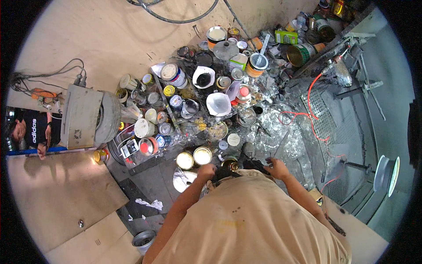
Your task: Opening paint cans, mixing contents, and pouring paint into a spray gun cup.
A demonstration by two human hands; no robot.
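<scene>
My left hand [206,171] is closed at the left side of my waist, beside dark clothing. What its fingers hold, if anything, is hidden. On the other side, my right hand [277,169] is held with its fingers apart and bent, close to the dark clothing, and nothing shows in it. Two round tins with pale tops, one tin [202,155] and another tin [184,160], stand just beyond my left hand. A white object [183,179] lies beside that wrist. Between my hands, a dark open can [230,163] is partly covered by my body. My shoe [249,150] shows past it.
Many paint cans crowd the stained floor ahead, including an orange-banded can [257,65] with a stirring stick and a white paper cup [218,104]. A red hose [309,97] runs at right near a wheel rim [387,176]. Another person [35,127] is at far left.
</scene>
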